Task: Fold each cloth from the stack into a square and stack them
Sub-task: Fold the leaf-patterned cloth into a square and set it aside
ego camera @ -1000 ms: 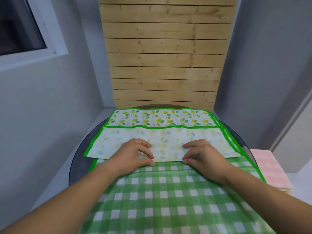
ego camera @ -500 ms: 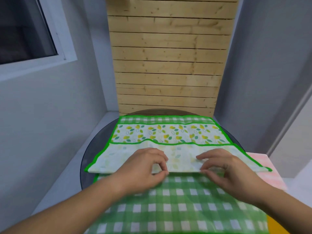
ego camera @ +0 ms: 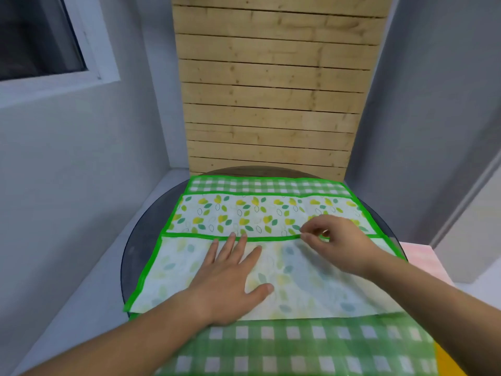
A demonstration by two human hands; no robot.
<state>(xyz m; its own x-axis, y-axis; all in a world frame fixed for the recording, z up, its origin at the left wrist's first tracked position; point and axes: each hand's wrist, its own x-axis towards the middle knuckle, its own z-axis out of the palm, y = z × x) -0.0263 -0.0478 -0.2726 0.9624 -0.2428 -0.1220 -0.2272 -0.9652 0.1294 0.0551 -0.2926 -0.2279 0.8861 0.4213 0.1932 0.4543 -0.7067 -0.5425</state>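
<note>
A leaf-print cloth [ego camera: 260,213] with a green border lies on top of a green checked cloth [ego camera: 298,346] on a round dark table [ego camera: 141,240]. The near part of the leaf-print cloth is folded over, pale underside up, its green edge running across the middle. My left hand [ego camera: 230,280] lies flat on that pale flap, fingers spread. My right hand [ego camera: 333,240] pinches the folded flap's green edge between thumb and fingers.
A pink checked cloth [ego camera: 423,259] lies at the right beside the table. A yellow patch [ego camera: 455,362] shows at the bottom right. A wooden slat panel [ego camera: 271,90] stands behind the table, grey walls on both sides, a window at the upper left.
The folded flap now reaches farther back and looks wider. My left hand went from pinching the near fold to lying flat on it. My right hand moved up to the flap's far edge.
</note>
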